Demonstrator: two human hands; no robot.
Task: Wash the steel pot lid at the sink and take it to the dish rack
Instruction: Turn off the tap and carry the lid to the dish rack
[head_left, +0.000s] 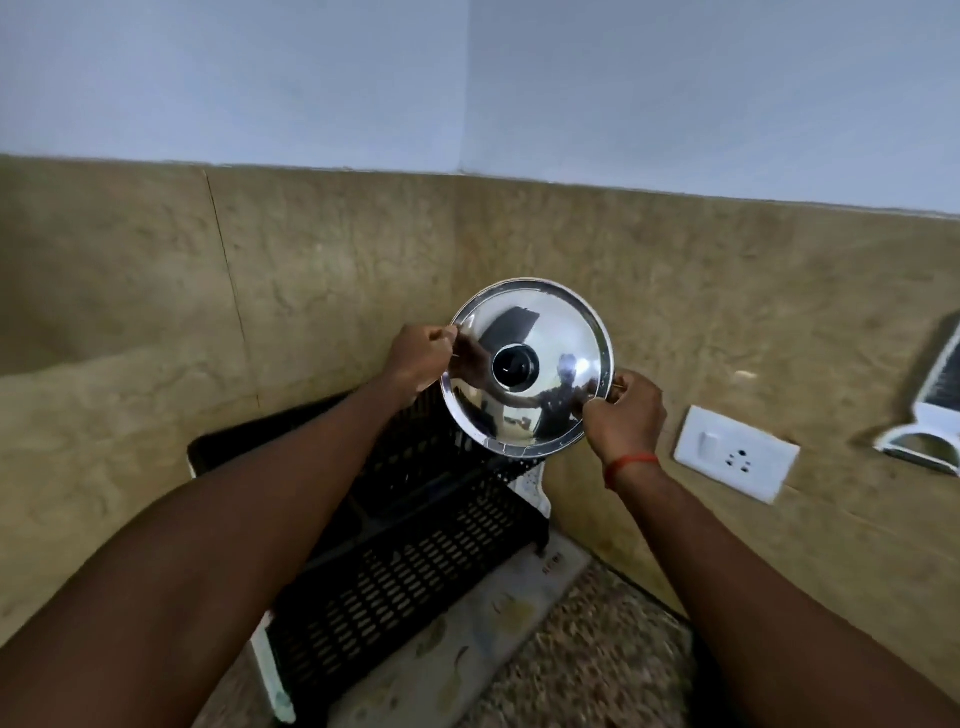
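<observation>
The round steel pot lid (550, 332) with a black knob at its middle is held up facing me, above the far end of the black perforated dish rack (415, 561). My left hand (418, 356) pinches the lid's left rim. On the lid's lower right rim my right hand (626, 415) grips it; a red thread circles that wrist. The sink is out of view.
The rack stands on a white drip tray (467, 639) in a corner of tan stone walls. A white switch and socket plate (735, 452) is on the wall to the right, and a white grater-like tool (930, 415) hangs further right. Speckled counter (613, 665) lies below.
</observation>
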